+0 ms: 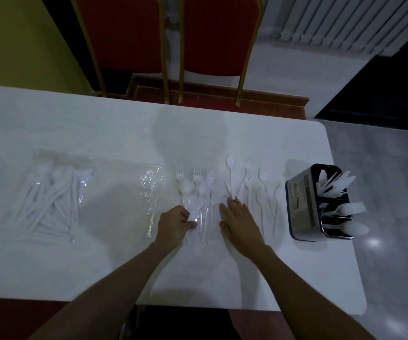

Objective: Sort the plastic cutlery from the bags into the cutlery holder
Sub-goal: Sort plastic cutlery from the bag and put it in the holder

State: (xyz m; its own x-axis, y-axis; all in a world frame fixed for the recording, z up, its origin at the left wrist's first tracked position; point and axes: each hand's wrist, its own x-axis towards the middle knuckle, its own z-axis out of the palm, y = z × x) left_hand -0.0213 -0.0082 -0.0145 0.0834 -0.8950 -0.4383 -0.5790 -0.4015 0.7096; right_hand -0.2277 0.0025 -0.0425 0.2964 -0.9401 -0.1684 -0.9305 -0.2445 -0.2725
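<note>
While loose cutlery [222,190] lies left of the holder [320,204], both hands work it.
Left hand [176,223] pinches a handle; right hand [238,220] lies flat, released.

left hand [176,223] pinching loose cutlery [203,192] | right hand [238,217] flat, fingers spread | cutlery holder [306,204] at 3 o'clock | bag [51,197] at 9 o'clock

The left hand [176,223] curls over white handles, hiding which piece it grips, perhaps a knife. Left of it, the pieces in the bag [51,200] blur together. Right of the right hand [238,220], the holder [306,204] hides its pieces' lower ends.
</note>
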